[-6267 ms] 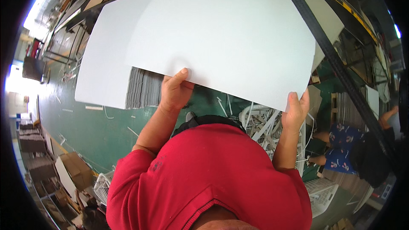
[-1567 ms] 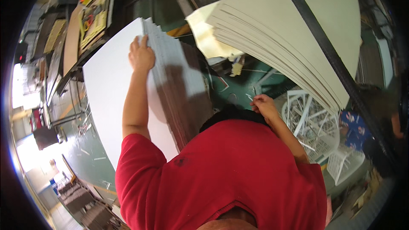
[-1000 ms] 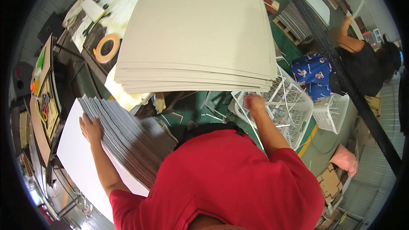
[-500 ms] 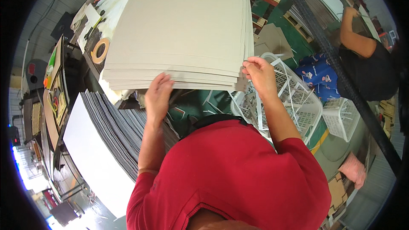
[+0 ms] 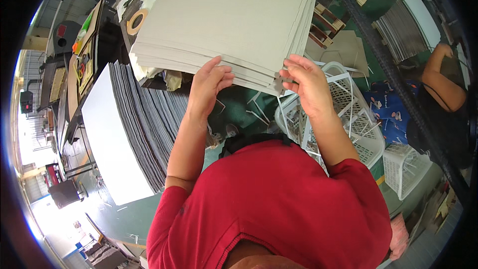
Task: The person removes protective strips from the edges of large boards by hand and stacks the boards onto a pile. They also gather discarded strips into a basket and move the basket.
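Observation:
A stack of large grey-beige cardboard sheets (image 5: 224, 17) lies in front of me, its near edges stepped and slightly fanned. My left hand (image 5: 210, 85) is at the near edge, fingers loosely bent and apart, fingertips against the sheets. At the near right corner is my right hand (image 5: 307, 83), its fingers curved and spread beside the sheet edges. Neither hand visibly grips a sheet; the fingertips partly cover the edges there.
Left of me stands a stack of grey boards with a white face (image 5: 112, 134). A tape roll (image 5: 136, 22) sits on the worktable. White plastic baskets (image 5: 366, 144) holding strips stand at right, near a co-worker (image 5: 440, 99). A dark diagonal bar (image 5: 398, 82) crosses the right side.
My view has turned, so the stack appears slanted. My left hand has moved right along the near edge, closer to my right hand, which has loosened at the corner.

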`<state>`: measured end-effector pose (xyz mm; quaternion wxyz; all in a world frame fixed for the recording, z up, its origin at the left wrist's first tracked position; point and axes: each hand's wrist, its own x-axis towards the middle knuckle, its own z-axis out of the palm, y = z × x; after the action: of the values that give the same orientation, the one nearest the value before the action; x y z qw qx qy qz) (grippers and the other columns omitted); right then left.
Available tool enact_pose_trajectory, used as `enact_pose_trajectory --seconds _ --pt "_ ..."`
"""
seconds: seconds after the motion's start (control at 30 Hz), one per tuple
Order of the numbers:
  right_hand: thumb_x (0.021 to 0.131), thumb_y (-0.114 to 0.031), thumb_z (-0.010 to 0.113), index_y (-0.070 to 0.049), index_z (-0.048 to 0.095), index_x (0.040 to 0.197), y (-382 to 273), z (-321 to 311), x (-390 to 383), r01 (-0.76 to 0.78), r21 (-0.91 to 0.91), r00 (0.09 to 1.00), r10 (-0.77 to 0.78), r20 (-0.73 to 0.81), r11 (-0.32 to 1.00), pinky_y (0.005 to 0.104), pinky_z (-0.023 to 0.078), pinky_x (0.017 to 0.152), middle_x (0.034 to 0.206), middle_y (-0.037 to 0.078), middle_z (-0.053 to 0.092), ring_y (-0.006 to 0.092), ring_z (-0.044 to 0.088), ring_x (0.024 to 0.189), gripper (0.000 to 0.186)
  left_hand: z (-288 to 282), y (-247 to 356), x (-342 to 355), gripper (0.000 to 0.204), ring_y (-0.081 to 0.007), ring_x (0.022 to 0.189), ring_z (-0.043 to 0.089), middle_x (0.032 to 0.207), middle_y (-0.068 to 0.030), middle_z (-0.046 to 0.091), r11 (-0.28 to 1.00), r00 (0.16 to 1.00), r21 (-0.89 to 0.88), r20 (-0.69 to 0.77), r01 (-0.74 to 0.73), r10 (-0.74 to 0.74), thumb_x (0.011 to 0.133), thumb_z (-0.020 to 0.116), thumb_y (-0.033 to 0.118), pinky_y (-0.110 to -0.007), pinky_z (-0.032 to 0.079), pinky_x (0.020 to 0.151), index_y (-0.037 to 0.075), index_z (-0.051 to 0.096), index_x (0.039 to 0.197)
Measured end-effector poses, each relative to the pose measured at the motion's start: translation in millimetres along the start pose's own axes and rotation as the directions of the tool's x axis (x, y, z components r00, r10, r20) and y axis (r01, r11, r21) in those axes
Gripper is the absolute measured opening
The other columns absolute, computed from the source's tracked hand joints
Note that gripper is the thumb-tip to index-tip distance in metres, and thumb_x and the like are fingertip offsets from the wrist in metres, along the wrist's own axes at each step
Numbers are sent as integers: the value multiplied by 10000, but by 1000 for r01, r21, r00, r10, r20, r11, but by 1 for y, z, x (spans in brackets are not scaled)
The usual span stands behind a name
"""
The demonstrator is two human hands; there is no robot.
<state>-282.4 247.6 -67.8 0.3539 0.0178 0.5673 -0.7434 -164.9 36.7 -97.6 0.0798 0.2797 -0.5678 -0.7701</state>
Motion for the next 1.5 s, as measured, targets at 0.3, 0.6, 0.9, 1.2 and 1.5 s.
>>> enact_pose_trajectory --seconds 0.3,0.6,0.9,1.2,1.5 --pt "795 -108 556 57 350 1244 7 17 -16 -31 141 999 32 -2 990 339 438 772 1134 131 499 216 549 980 520 27 9 -2 326 -213 758 572 1023 -155 563 945 988 -293 97 144 -121 888 399 141 -289 482 616 -57 354 1145" --pt "788 -103 551 92 333 1240 25 14 -28 2 217 997 14 -72 976 358 416 809 1127 144 511 229 551 985 538 38 14 2 252 -204 828 560 1078 -153 536 654 965 -712 229 254 -126 915 338 146 -282 489 679 -50 367 1070" --pt "809 -106 530 84 340 1230 32 9 -33 55 321 997 -36 -65 945 361 429 811 1147 163 507 236 530 1018 499 39 12 23 165 -141 644 516 765 -53 529 608 955 -736 228 297 -191 886 432 178 -237 458 572 15 445 863" --pt "857 -229 508 -57 511 1017 11 3 9 25 374 999 -38 27 927 308 468 673 979 90 598 166 587 802 234 27 16 87 235 -123 504 381 585 -10 438 929 986 -338 116 152 -120 883 482 262 -239 304 448 89 412 739" --pt "868 -232 489 -22 504 1089 39 -1 -8 258 -10 953 -256 -161 966 309 452 727 1002 79 582 170 559 876 306 8 0 -37 240 -137 443 392 527 -39 441 973 999 -229 -47 6 -17 874 474 250 -260 302 411 69 457 717"
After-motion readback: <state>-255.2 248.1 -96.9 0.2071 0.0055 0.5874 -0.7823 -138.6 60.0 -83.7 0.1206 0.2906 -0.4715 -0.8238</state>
